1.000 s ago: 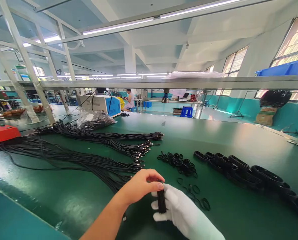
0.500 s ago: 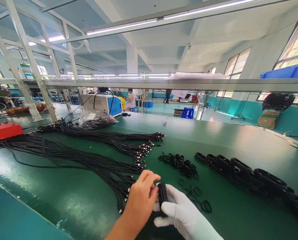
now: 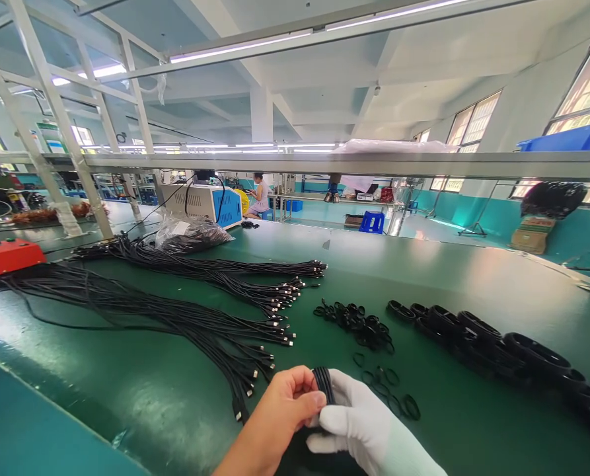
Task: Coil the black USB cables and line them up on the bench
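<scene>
A small coil of black cable (image 3: pixel 323 385) is pinched between both my hands low in the middle of the view. My bare left hand (image 3: pixel 283 410) has its fingers closed on the coil's left side. My right hand (image 3: pixel 361 423), in a white glove, wraps round the coil from the right. Just beyond them lie loose black rubber bands (image 3: pixel 385 388) and a denser heap of bands (image 3: pixel 357 321) on the green table (image 3: pixel 150 396). Long black cables (image 3: pixel 185 317) with metal plugs stretch away to the left.
A row of finished black cable coils (image 3: pixel 493 347) curves along the right. A red box (image 3: pixel 8 254), a clear bag of parts (image 3: pixel 188 235) and a blue-and-white machine (image 3: pixel 205 205) stand at the back left. A person (image 3: pixel 259 196) sits far behind. A metal frame (image 3: pixel 324 164) spans overhead.
Both hands have drawn nearer to me with the coil. My left hand shifted from the coil's top to its left side and pinches it there.
</scene>
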Tool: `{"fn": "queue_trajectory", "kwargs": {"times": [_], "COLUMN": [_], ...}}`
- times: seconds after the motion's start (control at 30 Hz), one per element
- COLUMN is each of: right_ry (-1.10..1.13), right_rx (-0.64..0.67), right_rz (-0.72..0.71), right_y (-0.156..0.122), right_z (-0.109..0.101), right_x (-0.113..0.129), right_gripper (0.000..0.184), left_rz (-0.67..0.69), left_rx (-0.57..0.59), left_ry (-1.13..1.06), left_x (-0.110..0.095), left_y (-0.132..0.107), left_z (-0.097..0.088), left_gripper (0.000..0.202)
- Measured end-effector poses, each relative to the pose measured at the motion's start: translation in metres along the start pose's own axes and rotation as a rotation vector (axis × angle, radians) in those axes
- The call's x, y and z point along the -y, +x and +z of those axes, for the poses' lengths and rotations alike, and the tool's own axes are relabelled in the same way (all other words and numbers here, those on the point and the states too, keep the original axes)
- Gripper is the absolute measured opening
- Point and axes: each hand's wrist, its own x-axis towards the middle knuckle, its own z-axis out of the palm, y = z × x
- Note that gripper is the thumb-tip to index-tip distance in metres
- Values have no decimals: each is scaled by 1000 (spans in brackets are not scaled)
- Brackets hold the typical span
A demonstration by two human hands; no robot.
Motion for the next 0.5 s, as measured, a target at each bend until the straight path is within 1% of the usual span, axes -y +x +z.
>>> {"fn": "queue_trajectory", "kwargs": {"times": [0.07, 0.17, 0.27, 0.3, 0.33, 0.4, 0.43, 0.47, 0.5], "right_ry": [41, 58, 57, 75, 96, 117, 108, 90, 66], "right_rx": [-4, -12, 14, 29, 42, 52, 49, 41, 29], "right_rz": [20, 3, -13, -5, 2, 9, 11, 14, 21], "right_y": [1, 2, 3, 3, 3, 4, 4, 4, 4], "right_z": [-1, -3, -6, -7, -8, -10, -10, -10, -9], "right_x": [0, -2, -6, -7, -7, -8, -8, -9, -9], "right_gripper": [45, 45, 44, 44, 44, 44, 45, 46, 47], "left_rz": [3, -4, -47, -49, -26, 94, 173, 246, 302], "left_rx": [13, 23, 26, -8, -67, -226, -292, -332, -346], "left_ry": [29, 66, 135, 189, 260, 421, 493, 554, 604], "left_x": [-1, -4, -7, -8, -9, -8, -7, -6, -4], "left_y": [0, 1, 2, 2, 2, 2, 2, 2, 2], "left_z": [0, -1, -5, -7, -8, -7, -6, -5, -3], "left_gripper": [25, 21, 19, 19, 18, 8, 9, 18, 26]}}
